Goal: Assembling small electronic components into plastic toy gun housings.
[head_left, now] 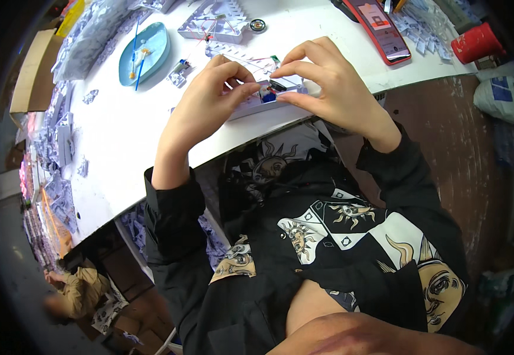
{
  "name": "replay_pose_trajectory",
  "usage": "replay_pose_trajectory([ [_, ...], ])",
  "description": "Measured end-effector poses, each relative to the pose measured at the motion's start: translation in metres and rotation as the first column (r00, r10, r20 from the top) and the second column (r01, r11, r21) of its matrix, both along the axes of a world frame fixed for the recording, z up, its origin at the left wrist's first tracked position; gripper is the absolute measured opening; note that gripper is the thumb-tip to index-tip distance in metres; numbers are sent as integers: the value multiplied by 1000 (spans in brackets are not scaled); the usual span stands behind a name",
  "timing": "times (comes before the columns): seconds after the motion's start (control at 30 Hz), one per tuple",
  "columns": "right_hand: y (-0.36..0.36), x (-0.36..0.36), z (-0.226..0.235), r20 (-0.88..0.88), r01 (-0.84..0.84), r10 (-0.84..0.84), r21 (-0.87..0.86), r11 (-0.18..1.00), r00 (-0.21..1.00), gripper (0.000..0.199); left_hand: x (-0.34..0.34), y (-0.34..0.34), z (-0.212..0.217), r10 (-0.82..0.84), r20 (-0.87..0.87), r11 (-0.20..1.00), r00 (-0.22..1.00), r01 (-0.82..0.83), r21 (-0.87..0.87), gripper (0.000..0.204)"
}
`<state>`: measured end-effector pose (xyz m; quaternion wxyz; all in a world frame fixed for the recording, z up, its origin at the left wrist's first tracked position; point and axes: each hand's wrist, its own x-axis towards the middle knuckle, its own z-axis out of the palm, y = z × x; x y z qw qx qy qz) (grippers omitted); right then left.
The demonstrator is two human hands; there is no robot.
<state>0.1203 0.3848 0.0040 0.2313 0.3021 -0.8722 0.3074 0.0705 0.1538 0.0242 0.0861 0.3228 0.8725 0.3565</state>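
Observation:
My right hand (334,86) holds a small black round part (277,86) between thumb and fingertips, above a pale plastic housing (259,110) at the table's front edge. My left hand (208,102) is closed just left of it, thumb and forefinger pressed together beside a small blue-and-white component (266,93) inside the housing. What the left fingertips pinch, if anything, is hidden. Thin red wires show near the fingertips. Behind the hands, a second open housing (195,26) with wires lies next to a black round speaker-like disc (257,25).
A teal dish (161,52) with two blue sticks lies on the white table (118,139). Nearby is a small wired part (179,72). A red-cased phone (381,29), plastic pieces (425,35) and a red cup (476,43) stand right. Another person (82,293) sits lower left.

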Motion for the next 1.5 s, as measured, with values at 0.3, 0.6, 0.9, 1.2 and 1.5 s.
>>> replay_pose_trajectory([
  [0.3, -14, -23, 0, -86, 41, -26, 166, 985, 996, 25, 17, 8, 0, 237, -206, 963, 949, -201, 180, 15],
  [0.6, -10, -36, -2, -208, 55, -18, 174, 983, 978, 15, 19, 18, 8, -132, -446, 978, 885, 42, -205, 16],
  [0.9, -8, -19, -6, -112, 59, -50, 74, 996, 992, 30, 6, 23, 18, -212, -288, 946, 934, 122, -300, 10],
  [1.2, 90, -10, -27, -311, 537, -650, -379, 754, 693, 17, -12, -4, 3, -215, 582, 845, 785, -150, 514, 15],
  [1.5, 152, -28, -56, -396, 739, -702, -82, 669, 592, 31, 24, 11, -12, -117, 514, 611, 850, -347, 712, 31],
])
